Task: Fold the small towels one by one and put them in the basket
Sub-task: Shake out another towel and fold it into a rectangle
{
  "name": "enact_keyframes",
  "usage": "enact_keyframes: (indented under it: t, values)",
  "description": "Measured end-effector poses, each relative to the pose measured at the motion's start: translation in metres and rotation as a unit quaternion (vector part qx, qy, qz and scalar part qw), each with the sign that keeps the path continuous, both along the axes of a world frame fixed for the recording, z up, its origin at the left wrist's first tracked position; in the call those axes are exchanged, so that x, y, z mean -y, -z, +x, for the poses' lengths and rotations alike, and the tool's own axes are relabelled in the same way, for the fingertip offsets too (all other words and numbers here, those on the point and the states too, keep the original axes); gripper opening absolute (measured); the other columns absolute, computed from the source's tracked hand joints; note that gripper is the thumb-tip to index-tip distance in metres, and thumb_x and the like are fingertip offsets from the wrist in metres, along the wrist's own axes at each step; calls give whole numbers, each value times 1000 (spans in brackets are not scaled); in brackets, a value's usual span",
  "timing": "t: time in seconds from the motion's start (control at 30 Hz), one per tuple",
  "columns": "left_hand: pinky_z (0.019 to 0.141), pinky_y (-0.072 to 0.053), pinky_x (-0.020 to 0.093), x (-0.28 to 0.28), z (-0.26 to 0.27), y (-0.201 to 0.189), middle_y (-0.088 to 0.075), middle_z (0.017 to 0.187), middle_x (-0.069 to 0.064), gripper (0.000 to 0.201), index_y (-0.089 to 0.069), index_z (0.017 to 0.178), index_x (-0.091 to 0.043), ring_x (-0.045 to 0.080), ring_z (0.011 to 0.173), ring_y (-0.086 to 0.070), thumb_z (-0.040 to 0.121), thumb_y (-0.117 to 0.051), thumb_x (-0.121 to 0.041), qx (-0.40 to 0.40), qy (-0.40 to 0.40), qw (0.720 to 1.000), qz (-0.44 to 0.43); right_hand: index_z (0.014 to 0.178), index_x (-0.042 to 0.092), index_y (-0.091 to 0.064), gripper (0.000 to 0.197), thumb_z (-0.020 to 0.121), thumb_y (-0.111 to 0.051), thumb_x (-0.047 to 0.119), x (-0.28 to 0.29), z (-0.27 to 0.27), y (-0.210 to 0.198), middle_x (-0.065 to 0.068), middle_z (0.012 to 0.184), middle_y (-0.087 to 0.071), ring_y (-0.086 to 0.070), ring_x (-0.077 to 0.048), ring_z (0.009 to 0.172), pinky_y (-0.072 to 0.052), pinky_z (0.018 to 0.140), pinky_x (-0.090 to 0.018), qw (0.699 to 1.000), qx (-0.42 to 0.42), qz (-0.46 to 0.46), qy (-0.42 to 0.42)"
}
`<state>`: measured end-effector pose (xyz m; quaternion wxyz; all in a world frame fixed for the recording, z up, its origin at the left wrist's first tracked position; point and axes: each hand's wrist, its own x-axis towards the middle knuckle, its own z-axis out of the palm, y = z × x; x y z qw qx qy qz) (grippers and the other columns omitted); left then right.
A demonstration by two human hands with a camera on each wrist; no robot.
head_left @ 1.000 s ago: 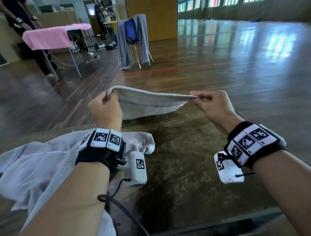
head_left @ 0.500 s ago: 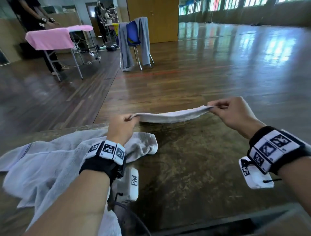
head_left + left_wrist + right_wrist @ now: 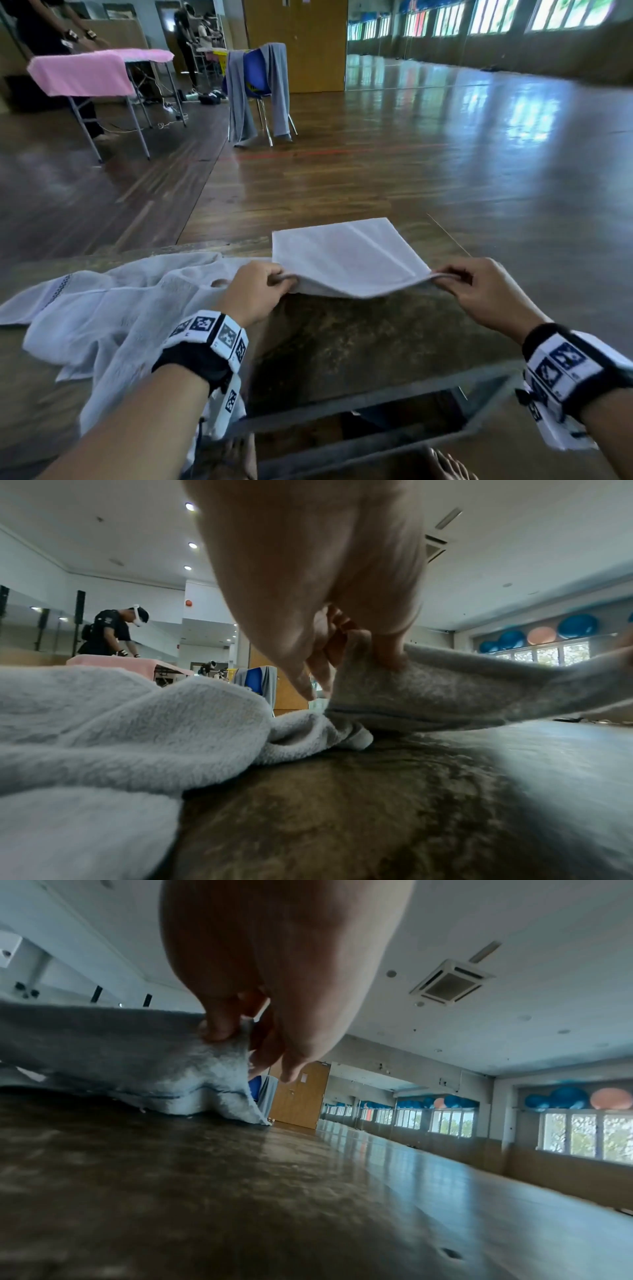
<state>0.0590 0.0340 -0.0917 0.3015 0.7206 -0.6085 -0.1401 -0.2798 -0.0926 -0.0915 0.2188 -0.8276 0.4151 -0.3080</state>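
Observation:
A small white towel (image 3: 346,255) lies spread on the dark brown table (image 3: 346,342), its far part flat and its near edge lifted. My left hand (image 3: 270,284) pinches the near left corner of the small towel (image 3: 428,685), and my right hand (image 3: 455,279) pinches the near right corner of the small towel (image 3: 143,1053). Both corners hang a little above the tabletop. A heap of other white towels (image 3: 113,308) lies crumpled to the left, under my left forearm. No basket shows in any view.
The table's near edge has a dark rectangular opening (image 3: 376,421) with bare feet below. Beyond the table is wooden floor, a chair draped with grey cloth (image 3: 260,89), and a pink-covered table (image 3: 89,72) with a person standing behind it.
The towel was stretched in the air between my hands. Both hands came down and toward me, and the towel now lies spread on the table with only its near edge raised.

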Motion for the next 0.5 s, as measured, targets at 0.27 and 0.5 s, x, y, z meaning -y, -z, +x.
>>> enact_keyframes:
  t: [0.27,0.5]
  values:
    - [50,-28,19,-30,-15,-20,-37,57,2,48,-47,65,1,6,47,-32,96,-62,-32,-8,56,998,1,80,24,-74,18,93,-70,12,-38,-41,-23,-2,75,-71,-64,-19,75,-49,74,-37,997,-27,63,-21]
    - [72,-45,18,-31,-8,-16,-66,85,18,57,-65,91,11,3,78,-63,90,-65,-46,-84,106,975,174,82,22,-77,12,93,-72,23,-38,-55,-22,-7,77,-74,-65,-10,65,-52,63,-27,974,-89,205,-49]
